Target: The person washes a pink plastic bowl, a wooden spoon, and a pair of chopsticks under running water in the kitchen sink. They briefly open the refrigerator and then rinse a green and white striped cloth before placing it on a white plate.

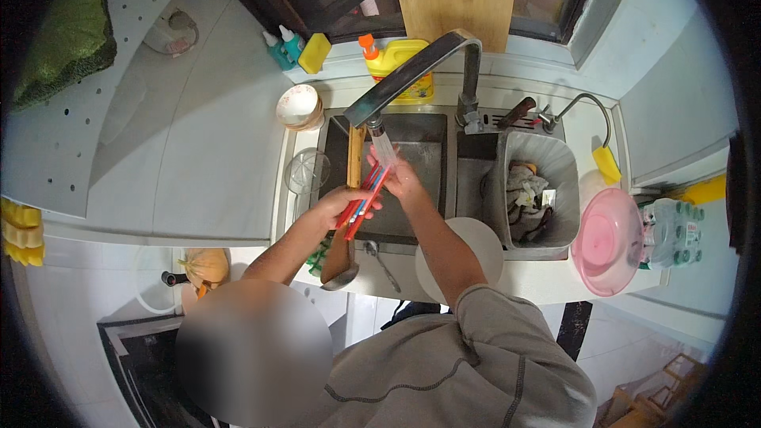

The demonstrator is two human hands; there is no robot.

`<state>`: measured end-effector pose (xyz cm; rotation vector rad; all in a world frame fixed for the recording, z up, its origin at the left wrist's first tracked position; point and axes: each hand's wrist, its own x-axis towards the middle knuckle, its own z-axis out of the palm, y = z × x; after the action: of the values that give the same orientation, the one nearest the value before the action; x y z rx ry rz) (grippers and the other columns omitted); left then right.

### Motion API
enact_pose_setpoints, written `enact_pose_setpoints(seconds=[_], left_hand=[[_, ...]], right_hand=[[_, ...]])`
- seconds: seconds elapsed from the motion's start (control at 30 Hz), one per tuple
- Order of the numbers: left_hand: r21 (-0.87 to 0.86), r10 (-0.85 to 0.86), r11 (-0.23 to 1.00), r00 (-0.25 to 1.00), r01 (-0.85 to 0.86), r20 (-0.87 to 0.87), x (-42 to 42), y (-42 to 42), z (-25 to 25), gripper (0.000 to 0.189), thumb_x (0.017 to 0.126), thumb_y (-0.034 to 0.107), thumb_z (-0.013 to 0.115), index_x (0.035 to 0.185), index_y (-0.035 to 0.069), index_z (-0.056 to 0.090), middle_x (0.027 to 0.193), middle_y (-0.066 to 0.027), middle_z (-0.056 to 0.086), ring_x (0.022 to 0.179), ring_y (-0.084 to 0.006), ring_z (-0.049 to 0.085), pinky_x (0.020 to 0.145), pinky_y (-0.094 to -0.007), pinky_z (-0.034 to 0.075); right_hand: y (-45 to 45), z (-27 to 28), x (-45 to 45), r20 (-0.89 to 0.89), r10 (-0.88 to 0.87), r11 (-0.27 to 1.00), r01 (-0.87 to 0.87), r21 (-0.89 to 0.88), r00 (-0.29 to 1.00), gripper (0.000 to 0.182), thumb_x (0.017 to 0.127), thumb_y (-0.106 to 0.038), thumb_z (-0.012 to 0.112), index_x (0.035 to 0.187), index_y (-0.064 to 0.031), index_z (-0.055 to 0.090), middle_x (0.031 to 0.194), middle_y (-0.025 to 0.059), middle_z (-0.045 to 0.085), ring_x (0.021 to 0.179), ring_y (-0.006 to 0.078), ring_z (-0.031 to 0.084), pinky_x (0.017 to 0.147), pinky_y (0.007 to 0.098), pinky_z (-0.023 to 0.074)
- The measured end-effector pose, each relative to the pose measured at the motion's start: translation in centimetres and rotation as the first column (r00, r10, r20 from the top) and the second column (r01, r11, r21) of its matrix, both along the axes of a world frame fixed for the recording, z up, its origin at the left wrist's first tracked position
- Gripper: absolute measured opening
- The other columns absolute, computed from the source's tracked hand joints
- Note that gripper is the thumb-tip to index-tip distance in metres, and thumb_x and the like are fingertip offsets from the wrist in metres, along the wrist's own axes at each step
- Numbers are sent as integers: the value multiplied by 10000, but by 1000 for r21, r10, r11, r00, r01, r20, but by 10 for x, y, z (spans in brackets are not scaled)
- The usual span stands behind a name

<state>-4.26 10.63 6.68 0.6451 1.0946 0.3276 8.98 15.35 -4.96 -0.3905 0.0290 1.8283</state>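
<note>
In my left hand is a bundle of thin red and blue chopsticks, gripped near the lower end and slanting up to the right. My right hand is cupped around their upper ends, directly under the running water. The water falls from a dark, flat-armed faucet over the metal sink basin. Beside the chopsticks on the left, a long wooden strip reaches across the basin. Part of it is hidden behind my left hand.
A ladle, a metal spoon and a white round plate or lid lie along the front edge. Left stand a wire strainer and stacked bowls. Right are a lined bin, a pink basin and bottled water.
</note>
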Motion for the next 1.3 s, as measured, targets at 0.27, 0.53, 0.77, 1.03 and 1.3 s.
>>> enact_pose_setpoints(seconds=[0.27, 0.53, 0.77, 1.03, 1.3], left_hand=[[8, -16, 1000, 992, 17, -127, -10, -1, -9, 385, 759, 275, 631, 1042, 26, 549, 773, -55, 593, 606, -116, 566, 536, -211, 476], [5, -142, 990, 989, 142, -28, -9, -1, 0, 408, 756, 198, 609, 1127, 64, 506, 785, -43, 586, 644, -122, 575, 572, -216, 475], [-4, -117, 993, 990, 117, -85, -15, 4, 0, 315, 772, 233, 613, 1029, 61, 554, 746, -34, 579, 619, -109, 559, 554, -207, 463], [-11, -88, 996, 994, 87, -67, -10, 5, 2, 320, 767, 245, 616, 1040, 83, 571, 654, 13, 505, 578, -71, 506, 504, -192, 435], [54, -118, 992, 993, 118, -1, -11, -1, -12, 367, 747, 144, 584, 1102, 70, 530, 743, -21, 551, 640, -98, 539, 563, -208, 452]], right_hand=[[7, 3, -2, 99, 118, 991, -123, 49, 988, 281, 842, -231, 502, 1029, -22, 495, 873, 107, 579, 820, 210, 567, 748, 333, 467], [6, 2, 7, -68, 139, 949, -113, 294, 988, 428, 801, -248, 536, 1159, -30, 447, 1123, 127, 504, 1028, 230, 492, 928, 384, 371], [-2, 7, 9, -28, 135, 945, -121, 303, 990, 401, 837, -270, 499, 1158, -36, 441, 1099, 123, 509, 1028, 235, 488, 926, 434, 369], [2, 0, 1, 176, 181, 983, -184, 4, 968, 334, 855, -261, 487, 1078, -13, 463, 983, 132, 544, 938, 248, 529, 888, 401, 407], [4, -7, 11, 47, 233, 908, -234, 347, 971, 422, 851, -312, 487, 1147, -24, 402, 1047, 152, 505, 1011, 252, 493, 902, 405, 388]])
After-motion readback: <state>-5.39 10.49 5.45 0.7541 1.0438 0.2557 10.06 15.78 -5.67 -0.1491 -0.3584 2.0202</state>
